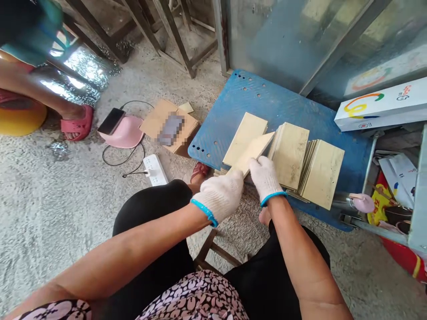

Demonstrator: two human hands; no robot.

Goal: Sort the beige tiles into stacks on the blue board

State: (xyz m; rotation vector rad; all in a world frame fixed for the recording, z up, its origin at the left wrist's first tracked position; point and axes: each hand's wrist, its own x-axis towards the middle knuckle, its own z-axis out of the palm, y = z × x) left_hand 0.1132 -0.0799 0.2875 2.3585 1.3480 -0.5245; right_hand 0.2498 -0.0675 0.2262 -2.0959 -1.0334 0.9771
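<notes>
Both my hands wear white knit gloves with blue cuffs. My left hand [223,193] is closed on the near left end of a tilted pale yellow board [251,153]. My right hand [264,174] has its fingers closed on the same board's near right edge. Under and behind it lies another pale board [243,133] on a low pile. To the right, a leaning stack of boards [292,151] with dark smudges stands beside a second fanned stack [324,171]. They all rest on a blue plastic platform [276,100].
A cardboard pile [156,118] lies left of the platform, near a pink stool [125,133], a black phone [112,121] and a white power strip [155,170]. A white printed box [383,104] sits right. Another person's foot in a red sandal [78,124] is at far left.
</notes>
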